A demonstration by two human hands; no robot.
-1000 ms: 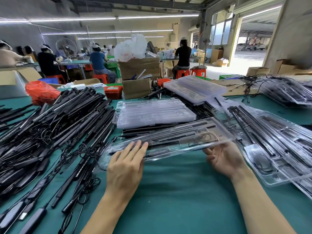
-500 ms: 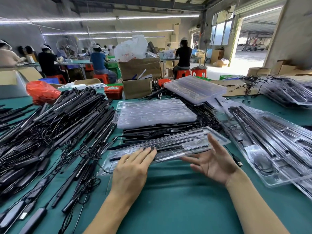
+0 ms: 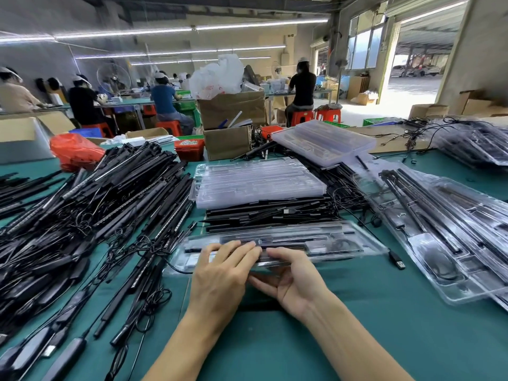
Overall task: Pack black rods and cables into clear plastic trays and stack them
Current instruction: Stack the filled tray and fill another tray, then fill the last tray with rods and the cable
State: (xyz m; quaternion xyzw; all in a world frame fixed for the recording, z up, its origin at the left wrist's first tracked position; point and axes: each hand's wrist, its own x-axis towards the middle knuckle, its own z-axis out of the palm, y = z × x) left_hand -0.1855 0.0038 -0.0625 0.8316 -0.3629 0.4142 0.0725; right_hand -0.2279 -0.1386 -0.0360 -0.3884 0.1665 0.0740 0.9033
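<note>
Closing the filled tray [image 3: 316, 239] is the step in hand, judged from how both hands meet at its near edge in the middle of the green tabletop [image 3: 384, 325]. To do it well, the person would press evenly along the rim so the clear plastic seats without bowing, and keep the rods flat in their channels so nothing springs out. The USB plug [image 3: 397, 260] lying on the cloth just off the tray's right end may belong inside; that cannot be told, but it is worth checking before stacking.

By size: the heap of loose black rods and cables [image 3: 90, 215] covers the left of the tabletop, unpacked. On the right lies a spread of packed trays [image 3: 450, 243], overlapping, each holding rods and a coiled cable. Far of centre, a stack of empty clear trays [image 3: 255, 182] sits on more rods, with another clear stack [image 3: 324, 140] beyond it.

The left hand [image 3: 220, 279] lies on top of the tray, its fingers [image 3: 242, 250] straight and pressing. The right hand [image 3: 291, 281] pinches the near rim, thumb above and the rest beneath.
</note>
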